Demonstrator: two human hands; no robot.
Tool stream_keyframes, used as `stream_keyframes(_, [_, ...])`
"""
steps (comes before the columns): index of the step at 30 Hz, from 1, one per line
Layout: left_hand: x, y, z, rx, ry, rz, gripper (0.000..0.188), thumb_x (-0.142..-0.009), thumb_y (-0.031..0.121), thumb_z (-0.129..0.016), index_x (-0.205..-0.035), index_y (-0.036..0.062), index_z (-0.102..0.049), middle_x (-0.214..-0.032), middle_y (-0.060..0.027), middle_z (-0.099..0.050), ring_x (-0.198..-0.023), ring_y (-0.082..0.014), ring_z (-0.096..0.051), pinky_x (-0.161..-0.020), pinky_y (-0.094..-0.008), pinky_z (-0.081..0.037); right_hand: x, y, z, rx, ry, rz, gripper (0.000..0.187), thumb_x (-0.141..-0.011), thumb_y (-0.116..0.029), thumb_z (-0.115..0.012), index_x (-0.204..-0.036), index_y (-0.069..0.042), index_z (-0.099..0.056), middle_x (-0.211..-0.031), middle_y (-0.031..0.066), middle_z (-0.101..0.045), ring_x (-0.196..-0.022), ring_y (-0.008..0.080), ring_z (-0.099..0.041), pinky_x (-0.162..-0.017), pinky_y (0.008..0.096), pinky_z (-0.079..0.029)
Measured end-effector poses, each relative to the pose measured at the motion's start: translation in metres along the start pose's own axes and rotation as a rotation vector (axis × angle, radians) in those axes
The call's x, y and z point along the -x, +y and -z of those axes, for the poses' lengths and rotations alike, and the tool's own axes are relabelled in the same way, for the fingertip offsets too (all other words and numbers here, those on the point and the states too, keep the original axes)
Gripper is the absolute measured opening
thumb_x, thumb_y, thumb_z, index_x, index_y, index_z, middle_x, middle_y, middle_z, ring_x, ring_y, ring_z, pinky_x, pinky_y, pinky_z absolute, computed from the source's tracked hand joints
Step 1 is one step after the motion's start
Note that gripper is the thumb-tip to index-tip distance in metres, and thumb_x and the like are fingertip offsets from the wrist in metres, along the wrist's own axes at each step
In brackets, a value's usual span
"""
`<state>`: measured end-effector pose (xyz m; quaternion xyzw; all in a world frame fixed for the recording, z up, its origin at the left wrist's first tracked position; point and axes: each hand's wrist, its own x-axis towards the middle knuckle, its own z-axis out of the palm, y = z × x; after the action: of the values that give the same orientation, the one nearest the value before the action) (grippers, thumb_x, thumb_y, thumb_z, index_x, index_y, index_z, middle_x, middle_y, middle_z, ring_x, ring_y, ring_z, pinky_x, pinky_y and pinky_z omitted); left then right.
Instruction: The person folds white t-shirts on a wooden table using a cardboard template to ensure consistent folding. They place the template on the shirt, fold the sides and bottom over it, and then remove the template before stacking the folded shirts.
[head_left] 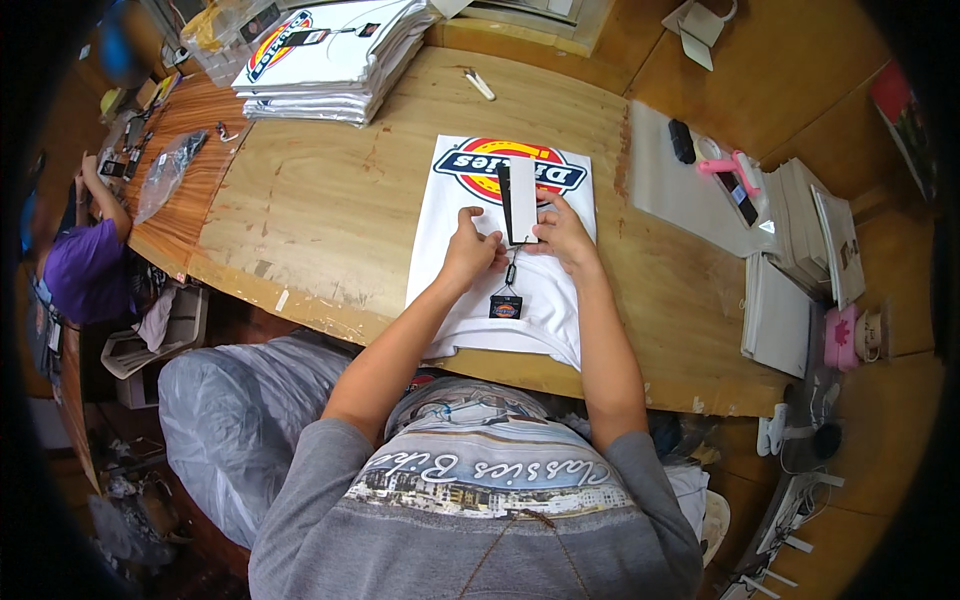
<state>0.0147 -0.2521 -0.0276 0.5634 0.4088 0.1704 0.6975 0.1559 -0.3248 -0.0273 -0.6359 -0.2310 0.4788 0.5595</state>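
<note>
A folded white T-shirt [445, 215] with a red, yellow and blue printed emblem lies on the table before me. My right hand [564, 232] holds the right edge of a long white hang tag [523, 205], with a black tag [505, 190] fanned out behind it. Beside the lower end of the tags is my left hand [475, 245], its fingers loosely bent and apart, nothing visible in them. A dark cord [511, 272] runs from the tags down to a small square black tag [506, 307] lying on the shirt.
A stack of folded white shirts [330, 80] stands at the far left. Small white-handled snips [480, 85] lie at the back. To the right are a pink tagging gun [738, 170], a phone [738, 200] and paper stacks [780, 315]. Another person in purple [88, 270] is at left.
</note>
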Motion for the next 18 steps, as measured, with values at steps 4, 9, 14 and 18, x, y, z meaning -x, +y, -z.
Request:
stream_keyframes(4, [-0.006,-0.003,-0.003,0.063,0.017,-0.106,0.034,-0.08,0.0,-0.045,-0.11,0.0016,-0.029,-0.073,-0.0137,-0.056,-0.059,-0.0162,-0.058,-0.052,-0.0255,-0.048,-0.001,-0.003,0.003,-0.105,-0.049,-0.028,0.053,-0.071,0.011,-0.049,-0.119,-0.005,-0.032,-0.095,0.0119,-0.052,-0.078,0.0189,-0.056,-0.06,0.0296,-0.052])
stream_keyframes(9, [-0.013,0.001,0.001,0.181,0.013,-0.111,0.027,-0.082,0.005,-0.045,-0.106,0.0018,-0.034,-0.08,-0.0129,-0.056,-0.062,-0.0143,-0.057,-0.051,-0.0235,-0.047,-0.005,-0.001,0.001,-0.6,-0.082,-0.03,0.04,-0.071,0.007,-0.053,-0.107,-0.005,-0.04,-0.095,0.0093,-0.052,-0.081,0.0185,-0.055,-0.062,0.0339,-0.05])
stream_keyframes(14, [-0.017,0.013,0.0,0.108,-0.049,-0.113,0.037,-0.086,0.032,-0.042,-0.102,-0.0007,-0.046,-0.089,-0.0115,-0.055,-0.068,-0.0157,-0.056,-0.062,-0.0262,-0.047,-0.004,-0.01,-0.019,-0.114,0.224,0.131,0.03,-0.07,-0.001,-0.059,-0.098,-0.002,-0.047,-0.081,0.005,-0.056,-0.073,0.0134,-0.055,-0.057,0.0281,-0.047])
stream_keyframes(18, [-0.022,0.027,-0.001,0.15,-0.188,0.008,0.052,-0.085,0.045,-0.038,-0.102,-0.002,-0.051,-0.089,-0.0096,-0.056,-0.068,-0.0142,-0.055,-0.065,-0.027,-0.045,-0.004,-0.011,-0.023,0.111,0.055,0.202,0.035,-0.071,-0.001,-0.06,-0.104,0.002,-0.047,-0.08,0.005,-0.056,-0.069,0.0113,-0.056,-0.061,0.0228,-0.046])
